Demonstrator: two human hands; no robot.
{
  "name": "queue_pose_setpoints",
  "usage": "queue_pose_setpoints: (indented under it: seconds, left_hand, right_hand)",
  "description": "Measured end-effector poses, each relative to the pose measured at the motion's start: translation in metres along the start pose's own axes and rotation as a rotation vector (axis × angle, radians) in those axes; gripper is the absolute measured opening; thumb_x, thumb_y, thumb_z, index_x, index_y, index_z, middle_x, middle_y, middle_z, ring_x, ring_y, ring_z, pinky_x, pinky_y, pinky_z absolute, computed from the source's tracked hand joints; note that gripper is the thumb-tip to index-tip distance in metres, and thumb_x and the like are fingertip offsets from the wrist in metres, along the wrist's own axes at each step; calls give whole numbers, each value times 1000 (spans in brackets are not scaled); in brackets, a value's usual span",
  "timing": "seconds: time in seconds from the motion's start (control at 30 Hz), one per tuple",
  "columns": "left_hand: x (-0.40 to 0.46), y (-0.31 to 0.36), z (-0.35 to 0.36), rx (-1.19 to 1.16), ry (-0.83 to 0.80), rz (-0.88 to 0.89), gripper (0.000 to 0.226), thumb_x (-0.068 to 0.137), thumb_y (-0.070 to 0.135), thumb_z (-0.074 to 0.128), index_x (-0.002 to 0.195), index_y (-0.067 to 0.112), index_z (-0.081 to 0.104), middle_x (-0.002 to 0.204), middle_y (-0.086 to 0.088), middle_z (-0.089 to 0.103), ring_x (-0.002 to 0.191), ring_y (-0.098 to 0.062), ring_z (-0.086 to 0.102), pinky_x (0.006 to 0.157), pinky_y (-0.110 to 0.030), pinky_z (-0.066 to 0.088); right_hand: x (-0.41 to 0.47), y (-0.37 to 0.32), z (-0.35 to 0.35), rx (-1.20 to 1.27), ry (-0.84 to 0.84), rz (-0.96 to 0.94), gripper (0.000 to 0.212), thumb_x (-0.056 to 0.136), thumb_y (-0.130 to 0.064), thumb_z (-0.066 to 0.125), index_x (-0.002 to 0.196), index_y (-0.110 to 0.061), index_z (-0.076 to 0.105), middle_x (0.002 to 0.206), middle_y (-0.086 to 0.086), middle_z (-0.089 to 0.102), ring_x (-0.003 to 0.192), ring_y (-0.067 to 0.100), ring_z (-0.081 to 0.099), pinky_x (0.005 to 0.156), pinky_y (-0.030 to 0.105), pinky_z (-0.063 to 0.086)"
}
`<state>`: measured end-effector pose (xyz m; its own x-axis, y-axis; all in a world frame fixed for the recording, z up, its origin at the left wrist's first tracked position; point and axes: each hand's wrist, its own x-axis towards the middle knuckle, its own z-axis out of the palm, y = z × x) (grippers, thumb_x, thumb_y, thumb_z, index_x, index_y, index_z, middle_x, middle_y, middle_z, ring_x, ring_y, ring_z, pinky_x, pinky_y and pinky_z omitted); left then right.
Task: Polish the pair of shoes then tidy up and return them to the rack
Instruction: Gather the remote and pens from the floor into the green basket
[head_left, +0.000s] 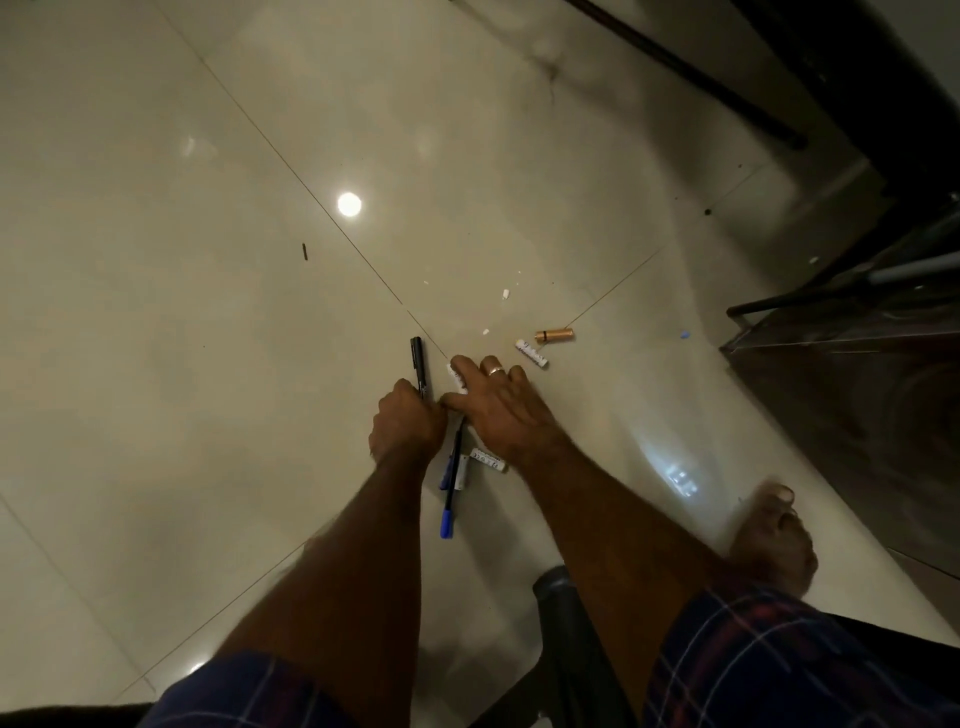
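No shoes are in view. My left hand (408, 423) grips a black pen (418, 364) that sticks out above my fist. My right hand (493, 400), wearing a ring, lies spread on the tiled floor with its fingers over a small white tube (456, 375). A blue-capped pen (450, 493) lies between my forearms, its upper end hidden under my hands. Beside it lie two more white tubes (488, 460). Another white tube (531, 353) and a copper-coloured cylinder (555, 334) lie just beyond my right fingers.
Small white scraps (504, 294) dot the glossy tiles (208, 260). My bare foot (771, 540) stands at the right. A dark cylinder (558, 613) stands upright between my legs. Dark furniture with a glass panel (857, 364) fills the right edge.
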<state>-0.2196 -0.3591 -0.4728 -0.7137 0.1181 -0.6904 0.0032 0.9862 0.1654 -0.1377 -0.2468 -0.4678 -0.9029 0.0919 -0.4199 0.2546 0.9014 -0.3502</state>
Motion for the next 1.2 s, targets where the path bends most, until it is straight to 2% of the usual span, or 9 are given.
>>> queue_pose_setpoints:
  seconds: [0.07,0.27,0.4,0.5,0.63,0.8,0.97,1.1,1.2]
  left_hand:
    - [2,-3,0,0,0,-3,34,94,32,58,118,8,54,117,-16,62,103,-36,62,82,-42,54]
    - [1,-3,5,-33,-65,-2,26,95,26,56,114,8,54,112,-14,61,99,-33,61,82,-43,55]
    - [1,-6,6,-103,-38,23,19,91,24,54,103,9,55,105,-15,62,93,-34,62,79,-44,56]
    - [4,-6,3,-147,14,31,18,89,24,53,100,10,54,102,-14,64,90,-35,63,79,-43,56]
    - [7,-2,-3,-175,40,26,19,94,22,56,107,8,56,105,-15,62,92,-33,60,77,-41,52]
    - [9,-8,-5,-197,60,-16,19,94,26,59,105,10,57,106,-14,63,93,-34,62,82,-46,56]
    - [11,-11,-4,-266,83,-64,14,95,22,56,103,10,57,99,-10,59,88,-33,63,79,-44,57]
    - [10,-10,-1,-252,41,-73,16,95,20,58,101,6,63,99,-10,66,86,-28,65,79,-42,58]
    - [6,-12,-5,-193,-1,-70,20,97,20,57,100,5,69,98,-14,69,87,-29,68,82,-43,59]
  right_hand:
    - [3,1,2,-35,-8,-33,31,92,-15,56,117,-32,62,150,4,33,124,31,40,90,43,38]
    - [7,17,-4,-33,-22,-37,15,93,-18,57,106,-23,61,109,8,44,101,29,47,70,38,38]
    - [4,27,-1,-27,-1,-75,28,89,-4,55,111,-18,61,109,8,51,99,29,50,70,39,37]
    - [-5,40,2,107,52,-121,40,76,11,53,109,-10,60,92,11,59,81,31,55,64,34,32]
    - [-18,45,-10,217,163,-15,36,81,-4,28,106,-14,52,81,2,47,75,20,38,65,34,32]
    - [-16,53,-16,314,18,58,26,80,-21,57,103,-16,45,91,1,48,90,26,47,71,39,46]
    - [0,46,-9,306,237,200,22,86,-23,69,96,-9,54,95,12,57,90,33,54,75,41,47]
    - [30,20,-6,248,178,259,31,87,-27,71,109,-9,57,117,11,52,104,28,52,84,39,44]
    - [42,7,-4,145,112,244,26,91,-15,64,116,-11,58,121,10,53,109,27,54,87,37,47]
